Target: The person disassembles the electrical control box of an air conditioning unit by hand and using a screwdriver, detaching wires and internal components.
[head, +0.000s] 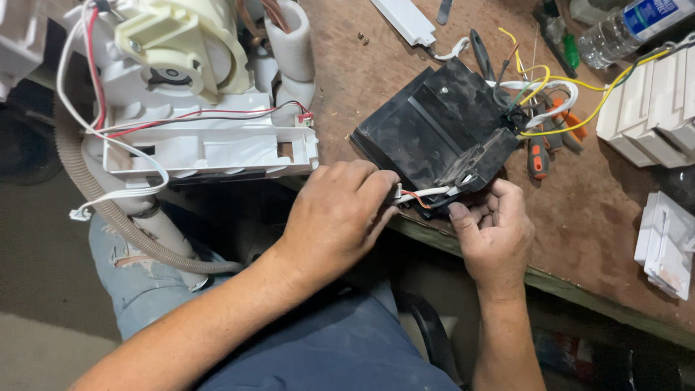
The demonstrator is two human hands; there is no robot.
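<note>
A black plastic housing (434, 123) lies at the near edge of a brown workbench (601, 210). White and orange wires (427, 194) come out of its near side. My left hand (337, 217) pinches a small white connector on those wires between thumb and fingers. My right hand (492, 232) grips the same wires just below the housing's corner, thumb pressed to them. Yellow, white and green wires (543, 80) run from the housing's far side across the bench.
A white plastic appliance assembly (195, 108) with a grey corrugated hose (108, 210) sits at left over my knee. Pliers with orange handles (537, 156), screwdrivers, a plastic bottle (630, 25) and white plastic parts (651, 108) lie at the right.
</note>
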